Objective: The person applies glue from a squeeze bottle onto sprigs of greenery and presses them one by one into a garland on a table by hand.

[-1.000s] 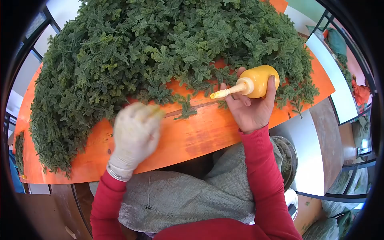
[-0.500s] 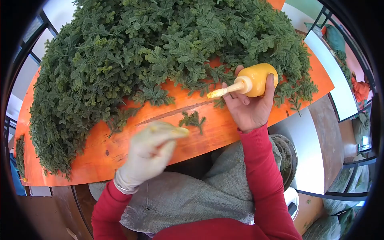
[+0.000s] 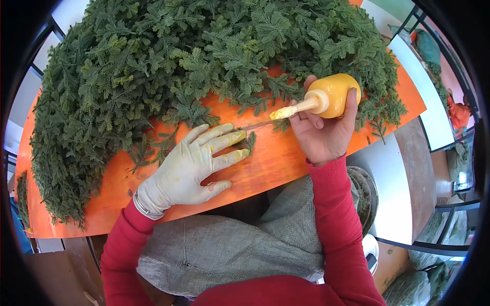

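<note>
My left hand (image 3: 191, 163), in a whitish glove with yellow stains on the fingertips, lies spread over the orange table. Its fingertips cover part of a small green sprig (image 3: 250, 143); whether they press on it I cannot tell. My bare right hand (image 3: 326, 130) grips a yellow squeeze bottle (image 3: 338, 94), tilted so its long pale nozzle (image 3: 307, 105) points left and slightly down. Thick yellow stuff is caked on the nozzle tip (image 3: 283, 112). Above both hands rises a big heap of green fir-like sprigs (image 3: 204, 56).
The orange wooden table (image 3: 122, 188) has a curved front edge close to my body. A grey woven cloth (image 3: 214, 250) covers my lap. To the right stand a round container (image 3: 363, 196) and a white surface (image 3: 388, 188). A person in orange (image 3: 459, 117) is at far right.
My left hand has gone from a raised pinch to lying spread on the table over the small sprig. The bottle in my right hand has shifted slightly right and up.
</note>
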Demonstrator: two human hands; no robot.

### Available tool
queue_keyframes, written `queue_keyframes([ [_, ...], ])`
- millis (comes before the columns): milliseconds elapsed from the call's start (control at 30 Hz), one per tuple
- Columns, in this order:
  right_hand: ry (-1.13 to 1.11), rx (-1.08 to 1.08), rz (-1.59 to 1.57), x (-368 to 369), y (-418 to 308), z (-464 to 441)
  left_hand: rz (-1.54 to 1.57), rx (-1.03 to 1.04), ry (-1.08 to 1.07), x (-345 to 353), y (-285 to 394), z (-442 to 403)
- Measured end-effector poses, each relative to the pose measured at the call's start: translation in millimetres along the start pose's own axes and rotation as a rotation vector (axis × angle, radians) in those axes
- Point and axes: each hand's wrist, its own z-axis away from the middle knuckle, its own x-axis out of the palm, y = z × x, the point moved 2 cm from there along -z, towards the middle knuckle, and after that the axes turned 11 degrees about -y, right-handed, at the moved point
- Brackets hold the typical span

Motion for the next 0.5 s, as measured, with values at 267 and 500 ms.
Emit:
queue_keyframes([
  [267,-0.083,0.015,-0.027,-8,-6,1,0.052,0.039,-0.046,7,-11,-14],
  [500,0.010,-0.050,0.085,-8,-14,6,0.082,0.028,-0.020,10,-12,-22],
])
